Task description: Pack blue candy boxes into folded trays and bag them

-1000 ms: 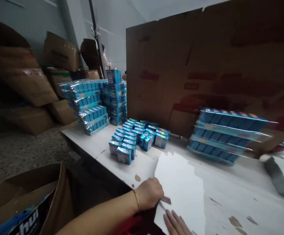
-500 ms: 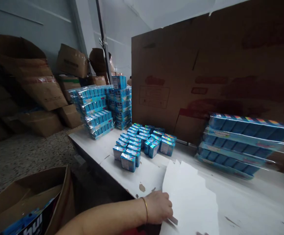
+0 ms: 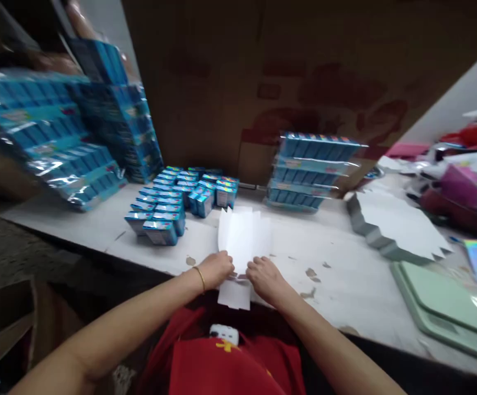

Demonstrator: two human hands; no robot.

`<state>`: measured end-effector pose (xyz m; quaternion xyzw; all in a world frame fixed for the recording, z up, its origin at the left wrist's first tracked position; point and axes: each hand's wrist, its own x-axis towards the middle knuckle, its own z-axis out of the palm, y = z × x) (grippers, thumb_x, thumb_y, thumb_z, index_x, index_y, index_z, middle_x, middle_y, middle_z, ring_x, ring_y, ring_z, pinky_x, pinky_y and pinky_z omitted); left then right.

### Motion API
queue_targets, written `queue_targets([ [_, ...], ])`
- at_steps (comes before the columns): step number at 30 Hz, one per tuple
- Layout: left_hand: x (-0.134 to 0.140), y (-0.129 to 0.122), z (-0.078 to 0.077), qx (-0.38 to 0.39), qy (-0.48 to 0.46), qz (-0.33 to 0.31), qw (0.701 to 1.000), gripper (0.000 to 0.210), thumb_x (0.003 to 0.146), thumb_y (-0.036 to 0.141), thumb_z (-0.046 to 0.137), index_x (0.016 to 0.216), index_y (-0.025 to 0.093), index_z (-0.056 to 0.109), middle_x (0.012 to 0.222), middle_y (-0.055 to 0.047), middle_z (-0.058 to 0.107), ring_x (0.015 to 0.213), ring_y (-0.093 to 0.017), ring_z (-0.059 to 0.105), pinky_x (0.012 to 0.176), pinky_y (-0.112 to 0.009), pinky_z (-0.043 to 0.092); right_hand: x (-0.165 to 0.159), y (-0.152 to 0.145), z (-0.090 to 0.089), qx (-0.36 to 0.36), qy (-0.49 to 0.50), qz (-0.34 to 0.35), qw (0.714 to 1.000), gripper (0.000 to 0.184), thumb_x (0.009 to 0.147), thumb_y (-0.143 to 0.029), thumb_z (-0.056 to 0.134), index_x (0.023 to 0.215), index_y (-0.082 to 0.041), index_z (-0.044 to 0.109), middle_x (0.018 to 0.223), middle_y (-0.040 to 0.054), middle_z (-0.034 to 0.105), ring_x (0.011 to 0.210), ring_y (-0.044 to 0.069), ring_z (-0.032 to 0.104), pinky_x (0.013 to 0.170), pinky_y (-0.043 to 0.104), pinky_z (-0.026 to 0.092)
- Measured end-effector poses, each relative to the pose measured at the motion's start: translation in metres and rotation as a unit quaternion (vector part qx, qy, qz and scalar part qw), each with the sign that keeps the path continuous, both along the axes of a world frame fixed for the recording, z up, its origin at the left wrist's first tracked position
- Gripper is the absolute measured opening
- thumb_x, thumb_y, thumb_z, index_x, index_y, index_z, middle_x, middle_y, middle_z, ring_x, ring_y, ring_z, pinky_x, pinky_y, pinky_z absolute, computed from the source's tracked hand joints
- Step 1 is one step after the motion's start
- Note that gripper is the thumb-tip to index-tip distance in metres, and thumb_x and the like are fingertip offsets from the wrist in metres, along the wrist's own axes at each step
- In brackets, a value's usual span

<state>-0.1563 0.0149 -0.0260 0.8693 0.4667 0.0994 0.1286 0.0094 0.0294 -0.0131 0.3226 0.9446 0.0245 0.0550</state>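
Observation:
A white cut card sheet (image 3: 239, 236) with a jagged far edge lies in front of me at the table's near edge. Its near end hangs toward my lap. My left hand (image 3: 217, 269), a gold bangle at its wrist, pinches the left side of the card near a crease. Opposite it, my right hand (image 3: 265, 278) has its fingers closed on the right side. Just beyond, to the left, rows of small blue boxes (image 3: 166, 211) stand on the table. Some motion blur softens the card's edges.
Film-wrapped packs of blue boxes (image 3: 304, 175) stack behind on the right, and taller wrapped stacks (image 3: 69, 148) at the left. A pile of white cut cards (image 3: 398, 225) and a pale green scale (image 3: 444, 302) lie to the right. Behind rises a cardboard wall (image 3: 205, 82).
The view has swung right and down. My right hand, barely visible before, now grips the card opposite my left. The card now sits directly before me, with its near part creased.

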Motion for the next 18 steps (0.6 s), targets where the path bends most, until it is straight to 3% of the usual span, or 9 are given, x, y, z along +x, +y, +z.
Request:
queue_targets([
  [3, 0.001, 0.004, -0.001, -0.024, 0.042, -0.026, 0.998, 0.017, 0.082, 0.024, 0.048, 0.076, 0.012, 0.060, 0.077, -0.005, 0.059, 0.076, -0.015, 0.055, 0.066, -0.030, 0.045, 0.003, 0.003, -0.006, -0.005, -0.006, -0.012, 1.000, 0.023, 0.080, -0.010, 0.043, 0.071, -0.017, 0.063, 0.075, 0.0069, 0.062, 0.078, 0.019, 0.051, 0.063, 0.029, 0.034],
  [5, 0.003, 0.005, 0.002, -0.027, 0.069, -0.027, 0.997, 0.023, 0.080, 0.020, 0.047, 0.063, 0.013, 0.060, 0.067, -0.007, 0.058, 0.072, -0.017, 0.054, 0.062, -0.028, 0.043, 0.005, 0.002, -0.009, 0.004, 0.002, -0.022, 1.000, 0.022, 0.080, -0.010, 0.043, 0.071, -0.016, 0.063, 0.074, 0.0072, 0.062, 0.077, 0.019, 0.051, 0.063, 0.029, 0.034],
  [11, 0.012, 0.001, 0.008, 0.001, 0.116, 0.008, 0.993, 0.027, 0.082, 0.029, 0.043, 0.070, 0.016, 0.063, 0.072, -0.009, 0.060, 0.074, -0.020, 0.053, 0.057, -0.027, 0.039, 0.002, 0.003, -0.005, -0.006, 0.020, -0.040, 0.999, 0.024, 0.080, -0.009, 0.041, 0.071, -0.015, 0.063, 0.073, 0.0082, 0.061, 0.078, 0.020, 0.052, 0.067, 0.032, 0.038],
  [14, 0.013, 0.002, 0.007, 0.016, 0.117, 0.017, 0.993, 0.029, 0.083, 0.030, 0.040, 0.071, 0.017, 0.063, 0.075, -0.007, 0.062, 0.074, -0.019, 0.054, 0.059, -0.027, 0.039, 0.012, -0.011, -0.005, -0.008, 0.067, -0.019, 0.998, 0.019, 0.079, -0.015, 0.047, 0.089, -0.013, 0.063, 0.090, 0.0097, 0.061, 0.093, 0.022, 0.050, 0.084, 0.037, 0.036],
  [16, 0.012, 0.003, 0.006, 0.016, 0.114, 0.009, 0.993, 0.027, 0.083, 0.028, 0.040, 0.074, 0.018, 0.063, 0.077, -0.006, 0.063, 0.074, -0.018, 0.054, 0.061, -0.027, 0.039, 0.021, -0.030, -0.011, 0.010, 0.133, -0.007, 0.991, 0.042, 0.075, -0.031, 0.056, 0.113, -0.013, 0.052, 0.117, 0.0115, 0.051, 0.114, 0.028, 0.037, 0.098, 0.045, 0.023],
  [18, 0.011, 0.004, 0.006, 0.011, 0.117, 0.000, 0.993, 0.025, 0.082, 0.028, 0.041, 0.073, 0.018, 0.063, 0.077, -0.006, 0.064, 0.075, -0.019, 0.055, 0.061, -0.027, 0.038, 0.028, -0.050, -0.022, 0.030, 0.186, -0.009, 0.982, 0.069, 0.070, -0.042, 0.060, 0.128, -0.015, 0.036, 0.135, 0.0097, 0.033, 0.126, 0.033, 0.017, 0.102, 0.054, 0.010],
])
